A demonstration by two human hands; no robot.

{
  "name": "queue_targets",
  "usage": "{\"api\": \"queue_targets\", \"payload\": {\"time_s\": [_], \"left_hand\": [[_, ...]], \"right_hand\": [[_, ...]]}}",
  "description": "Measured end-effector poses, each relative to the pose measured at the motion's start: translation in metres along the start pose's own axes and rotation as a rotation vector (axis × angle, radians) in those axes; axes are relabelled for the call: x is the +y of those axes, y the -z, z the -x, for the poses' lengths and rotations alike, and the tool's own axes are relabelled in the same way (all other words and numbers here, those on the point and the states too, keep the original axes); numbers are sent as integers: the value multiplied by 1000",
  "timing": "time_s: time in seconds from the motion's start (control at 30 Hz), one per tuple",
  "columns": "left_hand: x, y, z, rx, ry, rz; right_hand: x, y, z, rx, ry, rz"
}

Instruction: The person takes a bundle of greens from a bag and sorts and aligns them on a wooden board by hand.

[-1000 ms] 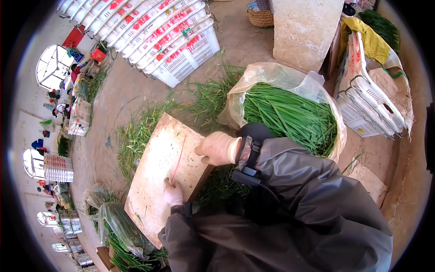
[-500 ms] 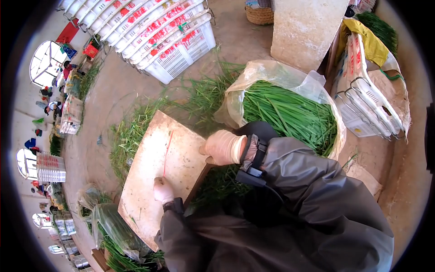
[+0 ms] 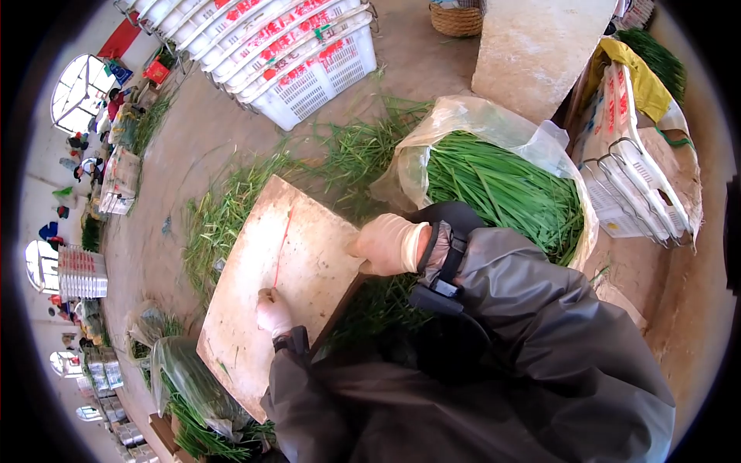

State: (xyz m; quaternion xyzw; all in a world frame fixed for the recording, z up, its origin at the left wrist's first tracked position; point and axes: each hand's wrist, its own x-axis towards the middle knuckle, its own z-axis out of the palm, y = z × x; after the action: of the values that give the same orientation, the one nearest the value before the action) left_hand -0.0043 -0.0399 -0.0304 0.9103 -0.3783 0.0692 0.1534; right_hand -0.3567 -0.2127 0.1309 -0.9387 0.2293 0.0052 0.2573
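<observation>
A thin red tie (image 3: 282,248) stretches across the pale, speckled board (image 3: 255,320) in front of me. At its near end my left hand (image 3: 274,313), in a light glove, pinches it with closed fingers just above the board. My right hand (image 3: 388,244), gloved too, is curled closed at the board's right edge. Its fingertips are turned away, so whatever they hold is hidden. Just beyond this hand, a clear plastic-lined bag (image 3: 450,116) holds long green leafy stalks (image 3: 502,193).
Stacked white crates (image 3: 309,85) stand at the far side, with loose green stalks (image 3: 235,208) strewn on the floor. A plastic bag of greens (image 3: 197,378) lies left of the board. More crates (image 3: 617,185) and an upright panel (image 3: 532,58) are at the right. People work far left.
The view has shifted slightly. My left hand stays at the near end of the red tie, and my right hand stays closed at the board's edge.
</observation>
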Motion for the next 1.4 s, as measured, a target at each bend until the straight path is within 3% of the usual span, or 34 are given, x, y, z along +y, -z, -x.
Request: {"api": "queue_targets", "payload": {"time_s": [0.23, 0.43, 0.73, 0.83, 0.97, 1.07, 1.27, 1.4], "left_hand": [[-9, -4, 6, 48, -117, 74], [-9, -4, 16, -12, -21, 126], [11, -10, 33, 19, -62, 162], [45, 3, 47, 2, -283, 206], [57, -3, 53, 19, -472, 112], [52, -15, 48, 11, -344, 403], [26, -17, 40, 125, -156, 255], [26, -9, 45, 113, -262, 237]], "right_hand": [[1, 2, 4, 28, 35, -14], [2, 1, 8, 47, 38, -11], [1, 6, 21, 154, 89, -68], [4, 6, 27, 249, 152, -128], [4, 21, 32, 212, 94, -150], [9, 19, 31, 237, 102, -149], [14, 21, 31, 345, 141, -157], [26, 31, 51, 627, 245, -211]]}}
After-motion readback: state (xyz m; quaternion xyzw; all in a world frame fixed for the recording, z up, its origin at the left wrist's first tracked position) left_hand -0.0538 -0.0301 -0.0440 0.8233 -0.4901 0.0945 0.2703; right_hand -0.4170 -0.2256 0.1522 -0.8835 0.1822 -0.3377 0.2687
